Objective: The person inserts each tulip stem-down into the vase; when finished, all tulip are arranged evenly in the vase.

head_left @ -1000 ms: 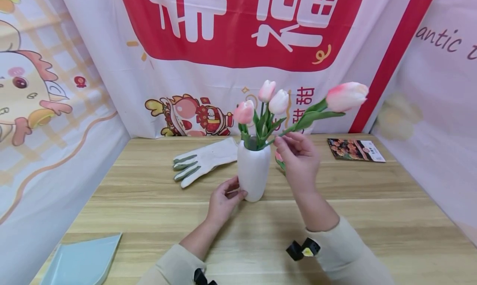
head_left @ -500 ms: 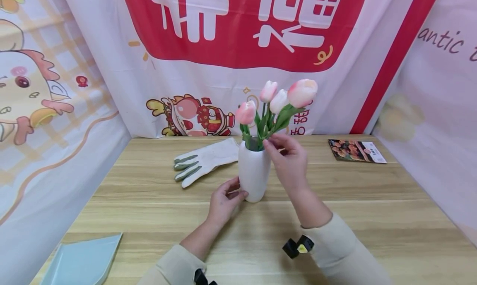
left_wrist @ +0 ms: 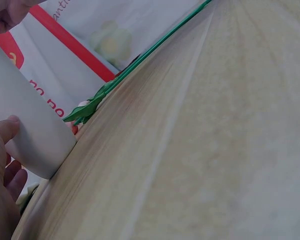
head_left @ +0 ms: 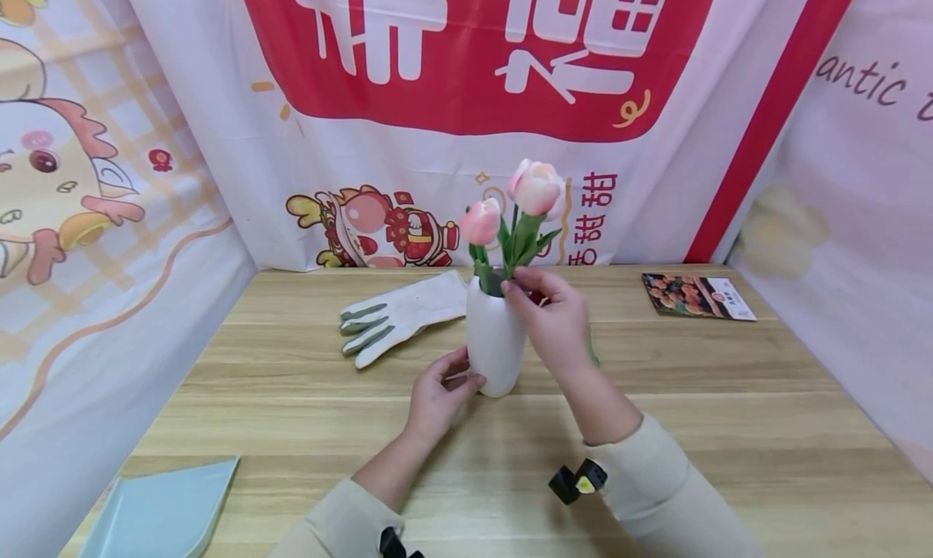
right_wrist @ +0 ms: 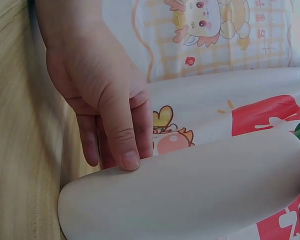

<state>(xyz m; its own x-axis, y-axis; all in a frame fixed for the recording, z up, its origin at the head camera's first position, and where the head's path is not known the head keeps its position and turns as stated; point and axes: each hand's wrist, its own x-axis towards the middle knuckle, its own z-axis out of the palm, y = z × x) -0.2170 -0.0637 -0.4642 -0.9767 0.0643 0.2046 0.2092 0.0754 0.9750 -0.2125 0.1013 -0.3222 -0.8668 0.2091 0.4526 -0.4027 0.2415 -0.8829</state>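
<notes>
A white vase (head_left: 494,343) stands upright on the table, several tulips in its mouth. My left hand (head_left: 432,396) holds it low down, thumb against the near side; the right wrist view also shows that left hand (right_wrist: 107,95) on the vase (right_wrist: 185,192). At the rim, my right hand (head_left: 555,323) pinches the stem of a pink-and-white tulip (head_left: 538,187), whose bloom overlaps others behind it. A pinker tulip (head_left: 481,222) leans left. The lower stems are hidden inside the vase. In the left wrist view, green stems (left_wrist: 155,47) lie on the table beyond the vase.
A white glove (head_left: 401,308) with grey-green fingers lies left of the vase. A flower-printed card (head_left: 696,296) is at the back right. The pale blue dustpan-like tray (head_left: 164,509) sits at the front left. Printed cloths (head_left: 408,149) hang around the wooden table (head_left: 291,412).
My right hand has moved left to the vase mouth, bringing the tulip from a right-leaning slant to upright among the others. The left hand stays on the vase.
</notes>
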